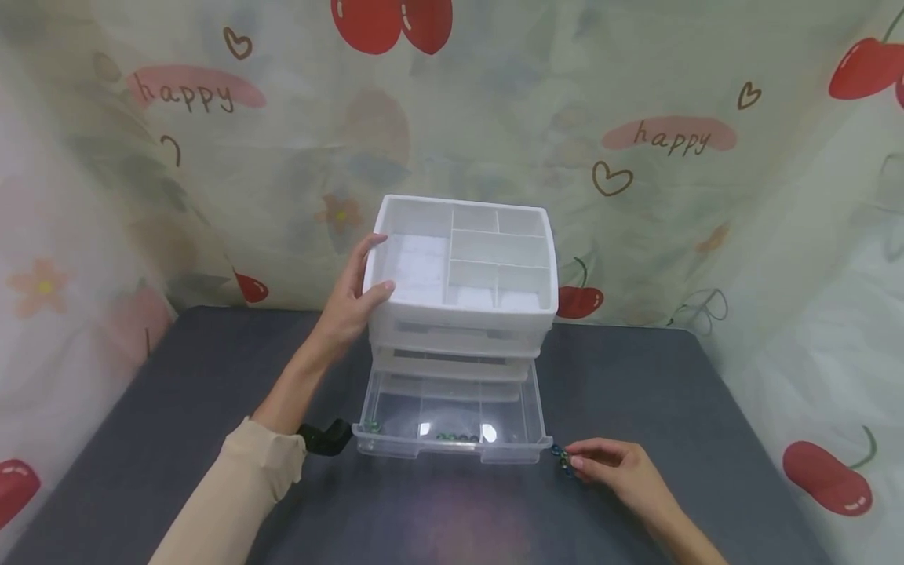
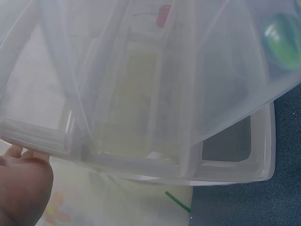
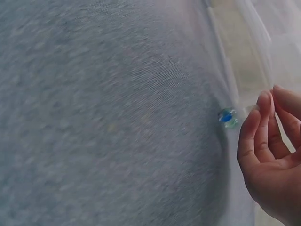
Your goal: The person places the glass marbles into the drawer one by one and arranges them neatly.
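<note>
A white plastic organizer (image 1: 497, 320) stands on the dark tabletop, its divided top tray showing no contents. Its clear lower drawer (image 1: 452, 400) is pulled out, with several green glass marbles (image 1: 457, 437) along the front wall; one green marble (image 2: 284, 41) shows close up in the left wrist view. My left hand (image 1: 349, 294) grips the organizer's upper left side, thumb over the rim. By the drawer's front right corner, my right hand (image 1: 617, 467) pinches at blue-green glass marbles (image 1: 561, 457), fingertips together. In the right wrist view a blue-green marble (image 3: 228, 117) appears beside the fingers.
A black curved object (image 1: 326, 438) lies left of the drawer, partly behind the left sleeve (image 1: 243, 479). Cloth (image 1: 480, 141) printed with cherries and "happy" hangs behind the dark table (image 1: 636, 392) and along both sides.
</note>
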Demonstrator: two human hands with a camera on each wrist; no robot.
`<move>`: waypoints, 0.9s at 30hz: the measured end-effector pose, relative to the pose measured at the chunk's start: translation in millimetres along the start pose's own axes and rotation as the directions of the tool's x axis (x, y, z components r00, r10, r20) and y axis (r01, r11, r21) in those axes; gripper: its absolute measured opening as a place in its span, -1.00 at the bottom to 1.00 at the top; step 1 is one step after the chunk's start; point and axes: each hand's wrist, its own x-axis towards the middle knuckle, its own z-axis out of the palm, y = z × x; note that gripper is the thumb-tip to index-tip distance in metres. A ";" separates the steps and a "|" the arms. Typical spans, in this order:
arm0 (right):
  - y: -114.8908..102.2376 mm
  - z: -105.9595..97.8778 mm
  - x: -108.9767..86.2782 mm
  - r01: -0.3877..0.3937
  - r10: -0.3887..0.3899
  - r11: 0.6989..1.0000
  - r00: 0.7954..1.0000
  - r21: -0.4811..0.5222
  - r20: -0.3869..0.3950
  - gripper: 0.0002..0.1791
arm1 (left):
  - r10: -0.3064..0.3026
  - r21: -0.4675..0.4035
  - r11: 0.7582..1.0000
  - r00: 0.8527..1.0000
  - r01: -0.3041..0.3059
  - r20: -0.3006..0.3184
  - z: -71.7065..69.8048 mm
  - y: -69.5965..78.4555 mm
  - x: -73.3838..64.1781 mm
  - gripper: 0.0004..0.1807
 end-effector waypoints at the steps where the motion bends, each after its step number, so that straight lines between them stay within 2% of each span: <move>1: 2.2 -0.1 -0.8 -0.004 0.004 1.000 1.000 0.000 -0.005 -0.61 | 0.001 0.001 1.000 1.000 -0.001 0.002 -0.3 -0.4 -0.2 -0.33; 13: 21.3 -0.8 -3.4 0.004 -0.006 0.999 0.999 -0.046 -0.031 -0.64 | -0.010 0.024 1.000 1.000 0.010 -0.001 0.0 1.5 -0.1 -0.32; 19: 25.1 1.0 -2.3 -0.031 0.027 0.994 0.999 -0.104 -0.046 -0.66 | -0.014 0.015 1.000 1.000 0.014 -0.004 -0.8 -0.2 -0.4 -0.32; 27: 26.5 4.5 -1.6 0.050 -0.066 0.979 0.995 -0.197 -0.073 -0.75 | -0.019 0.011 1.000 1.000 0.019 -0.005 -0.8 0.6 -0.3 -0.33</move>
